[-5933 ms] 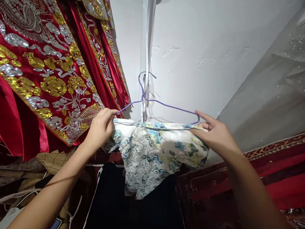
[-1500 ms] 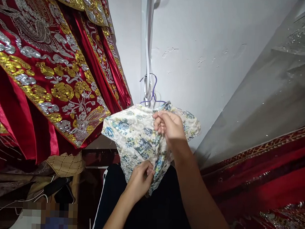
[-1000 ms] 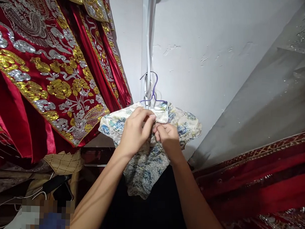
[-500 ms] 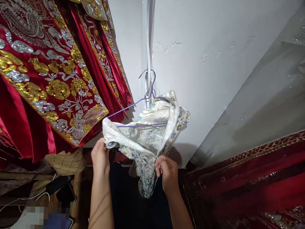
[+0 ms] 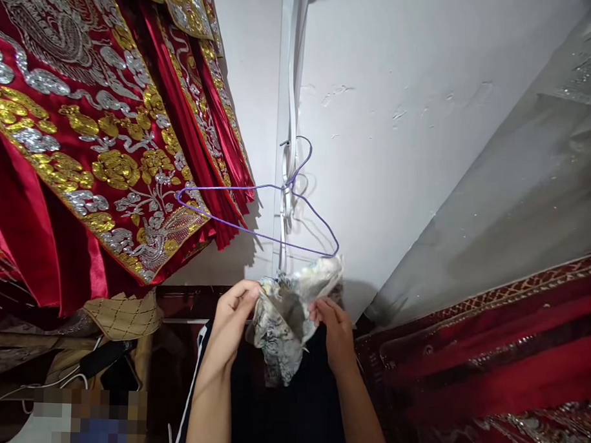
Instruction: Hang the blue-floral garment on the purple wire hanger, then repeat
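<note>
Left hand [image 5: 231, 319] and right hand [image 5: 337, 329] pinch the bunched floral garment [image 5: 285, 318], fingers closed on its edges, just below the tilted purple wire hanger [image 5: 257, 210]. White wall [image 5: 400, 122] behind; red embroidered robes [image 5: 85, 130] crowd the left, red cloth [image 5: 489, 344] the right.

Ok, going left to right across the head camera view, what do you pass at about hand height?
Red robe with gold and silver embroidery → left hand → crumpled blue-and-white floral fabric → right hand → dark red patterned cloth.
</note>
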The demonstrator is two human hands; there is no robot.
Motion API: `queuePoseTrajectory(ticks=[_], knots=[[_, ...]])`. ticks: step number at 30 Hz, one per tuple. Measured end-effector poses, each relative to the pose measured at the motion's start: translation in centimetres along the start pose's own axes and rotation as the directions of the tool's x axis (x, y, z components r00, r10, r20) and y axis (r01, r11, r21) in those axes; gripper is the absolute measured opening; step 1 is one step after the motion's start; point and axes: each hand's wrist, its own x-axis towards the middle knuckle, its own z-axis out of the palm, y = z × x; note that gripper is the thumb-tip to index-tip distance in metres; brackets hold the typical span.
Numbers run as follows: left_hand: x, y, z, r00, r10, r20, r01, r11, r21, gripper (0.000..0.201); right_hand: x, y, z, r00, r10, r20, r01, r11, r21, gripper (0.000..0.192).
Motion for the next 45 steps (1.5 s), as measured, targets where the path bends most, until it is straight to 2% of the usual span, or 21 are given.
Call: queuePoseTrajectory(ticks=[4,6,7,9,11,13,15,17,19,21,23,26,28,30,32,34,37,42,45], knots=[[-0.5,1.7,2.7,0.992,0.06,0.112,-0.062,0.998,0.012,0.024,-0.1,-0.8,1.7,0.985,0.085,0.152,-0.103,0.988,0.119,0.057],[-0.4,2.5,3.8,0.979,0.119,0.165,-0.132,0.989,0.066,0.02,-0.8,-1.7,2.9,0.973,0.086,0.214,-0.127,0.974,0.187,0.068],[-0.3,2.8,4.1,0.971,0.151,0.185,-0.173,0.979,0.112,0.02,-1.0,-2.3,3.3,0.966,0.067,0.248,-0.119,0.972,0.201,0.067],[0.2,3.4,3.9,0.963,0.206,0.177,-0.243,0.944,0.223,0.02,-1.1,-3.7,3.7,0.932,0.033,0.361,-0.102,0.98,0.172,0.05],[0.8,3.6,2.9,0.961,0.247,0.128,-0.275,0.914,0.299,0.02,-0.5,-5.3,3.4,0.862,0.038,0.506,-0.087,0.994,0.073,0.026],[1.3,3.3,1.5,0.97,0.192,0.148,-0.228,0.929,0.292,0.019,0.9,-7.0,2.7,0.829,0.018,0.559,-0.015,1.0,-0.01,0.009],[1.4,2.6,0.2,0.957,0.034,0.289,-0.113,0.958,0.264,0.022,2.8,-8.7,2.1,0.857,-0.083,0.508,0.113,0.993,-0.028,0.004],[0.9,1.7,-0.4,0.903,-0.086,0.421,-0.063,0.943,0.327,0.026,5.1,-10.1,2.0,0.909,-0.231,0.347,0.251,0.968,-0.014,0.01],[0.2,1.1,-0.6,0.878,-0.109,0.466,-0.131,0.881,0.454,0.027,7.8,-10.9,2.4,0.92,-0.365,0.145,0.373,0.927,-0.033,0.021],[-0.6,0.9,-0.7,0.877,-0.125,0.465,-0.193,0.793,0.577,0.033,10.6,-10.4,3.2,0.907,-0.419,0.034,0.42,0.905,-0.061,0.03],[-1.0,1.2,-1.2,0.888,-0.178,0.425,-0.196,0.689,0.698,0.038,12.8,-8.6,4.0,0.952,-0.299,0.061,0.302,0.952,-0.051,0.03],[-0.7,1.7,-3.3,0.91,-0.253,0.33,-0.182,0.47,0.863,0.028,14.4,-5.3,4.2,0.978,-0.175,0.116,0.185,0.979,-0.081,0.037],[0.0,1.9,-5.3,0.912,-0.309,0.269,-0.167,0.317,0.934,0.019,14.3,-3.9,3.0,0.982,-0.148,0.116,0.161,0.98,-0.116,0.036],[0.9,2.1,-7.2,0.908,-0.341,0.243,-0.163,0.245,0.956,0.019,13.8,-3.7,1.0,0.987,-0.131,0.093,0.144,0.979,-0.147,0.035],[2.1,2.4,-8.6,0.927,-0.271,0.258,-0.192,0.246,0.95,0.021,13.0,-4.5,-1.3,0.989,-0.133,0.071,0.144,0.971,-0.192,0.033],[3.5,3.1,-9.4,0.958,-0.097,0.269,-0.243,0.226,0.943,0.021,12.2,-5.8,-3.4,0.984,-0.164,0.065,0.176,0.945,-0.277,0.03],[5.5,4.8,-9.5,0.961,0.126,0.247,-0.268,0.197,0.943,0.028,10.8,-7.7,-5.3,0.98,-0.178,0.09,0.199,0.896,-0.397,0.031],[7.3,8.3,-8.1,0.956,0.292,0.04,-0.157,0.39,0.907,0.04,9.1,-8.6,-5.4,0.982,-0.137,0.132,0.179,0.898,-0.401,0.034],[8.4,9.6,-7.4,0.904,0.423,0.058,-0.261,0.44,0.859,0.046,8.3,-8.1,-4.6,0.956,-0.185,0.226,0.261,0.887,-0.38,0.034]])
